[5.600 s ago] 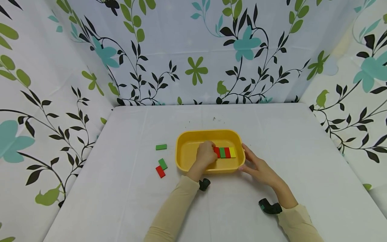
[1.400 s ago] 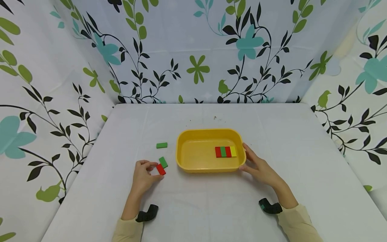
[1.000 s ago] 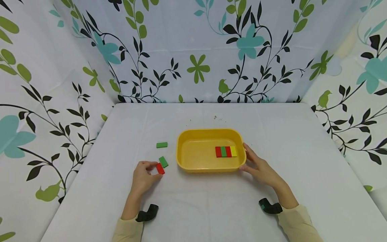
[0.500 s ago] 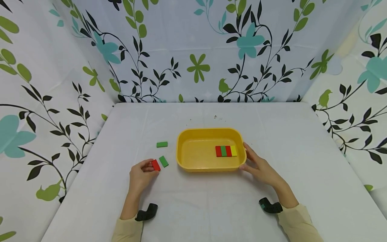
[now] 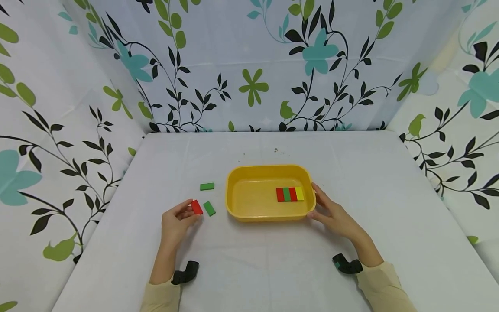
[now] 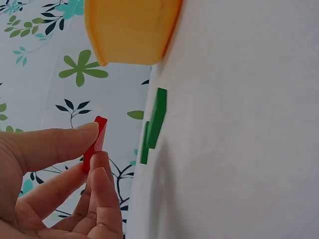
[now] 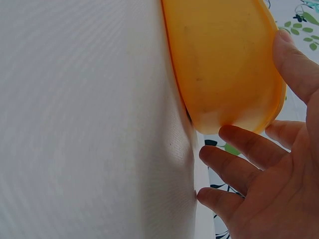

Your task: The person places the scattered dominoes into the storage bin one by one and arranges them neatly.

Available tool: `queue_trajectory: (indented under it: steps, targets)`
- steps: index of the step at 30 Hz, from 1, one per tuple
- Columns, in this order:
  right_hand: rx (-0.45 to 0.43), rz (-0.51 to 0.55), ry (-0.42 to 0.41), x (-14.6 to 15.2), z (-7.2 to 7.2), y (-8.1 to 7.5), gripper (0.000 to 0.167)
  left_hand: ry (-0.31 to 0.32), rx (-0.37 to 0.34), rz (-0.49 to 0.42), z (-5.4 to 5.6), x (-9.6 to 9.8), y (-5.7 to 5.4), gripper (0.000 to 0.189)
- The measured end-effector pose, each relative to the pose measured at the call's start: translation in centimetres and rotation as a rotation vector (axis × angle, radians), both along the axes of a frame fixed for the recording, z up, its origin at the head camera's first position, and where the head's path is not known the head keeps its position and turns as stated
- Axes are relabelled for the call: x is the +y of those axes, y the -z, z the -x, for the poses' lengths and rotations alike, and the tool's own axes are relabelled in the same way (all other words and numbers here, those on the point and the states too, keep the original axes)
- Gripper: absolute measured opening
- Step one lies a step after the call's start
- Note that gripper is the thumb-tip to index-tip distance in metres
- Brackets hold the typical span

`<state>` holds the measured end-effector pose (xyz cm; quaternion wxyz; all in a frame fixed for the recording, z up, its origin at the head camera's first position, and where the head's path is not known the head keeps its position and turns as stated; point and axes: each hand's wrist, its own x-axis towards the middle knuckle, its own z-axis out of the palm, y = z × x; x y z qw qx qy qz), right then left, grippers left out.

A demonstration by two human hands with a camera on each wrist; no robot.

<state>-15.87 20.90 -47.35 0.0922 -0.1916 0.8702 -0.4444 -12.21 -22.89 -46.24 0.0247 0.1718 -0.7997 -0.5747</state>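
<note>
Fabric point(image 5: 218, 56), white with printed leaves and flowers in green, teal and black, hung behind and to both sides of an oblong yellow tray point(image 5: 249, 195) with rounded corners, probably plastic. A table under a plain white cloth point(image 5: 269, 268) spread around the tray. Two beige sleeves point(image 5: 160, 297) reached in from the near side of the tray, with small black devices point(image 5: 185, 273) at the wrists. The right hand point(image 5: 331, 218) lay at the tray's right end, fingers mostly straight and spread, thumb and fingertip against its wall, seemingly to keep it from sliding. The left hand point(image 5: 177, 220), to the left of the tray, pinched a flat red rectangular block point(image 5: 196, 207) between thumb and fingertips, up off the cloth; gripping it by the edges probably left its broad face clear and made it easy to turn. In the tray's right half a row of flat rectangular blocks, red point(image 5: 280, 194), green point(image 5: 286, 194), red and yellow point(image 5: 299, 193), lay side by side, ends level, apparently aligned on purpose. Outside the tray's left end were two loose blocks: a slanted green block point(image 5: 209, 208) between tray and held block, and a farther green block point(image 5: 207, 186) lying nearly parallel to the tray's long side, both perhaps left there for easy reach. Beyond the tray sat tiny dark specks point(image 5: 277, 150).
</note>
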Motion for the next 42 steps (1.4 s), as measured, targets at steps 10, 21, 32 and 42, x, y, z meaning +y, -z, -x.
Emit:
queue_trajectory:
  steps: [10,21,32,42]
  targets:
    - [-0.005,-0.006,0.003,0.0,0.1,0.0,0.087,0.055,0.089,-0.022,1.3,0.3,-4.9,0.053]
    - [-0.011,-0.001,0.003,0.0,0.0,0.1,0.087,0.230,0.137,-0.003,3.8,4.7,-8.2,0.052]
    - [0.000,0.006,-0.007,0.1,0.1,0.1,0.087,0.366,0.090,-0.031,6.5,10.8,-8.8,0.050]
    - [0.003,0.000,-0.006,0.2,0.1,0.1,0.087,0.420,0.048,0.012,8.4,14.8,-6.7,0.047]
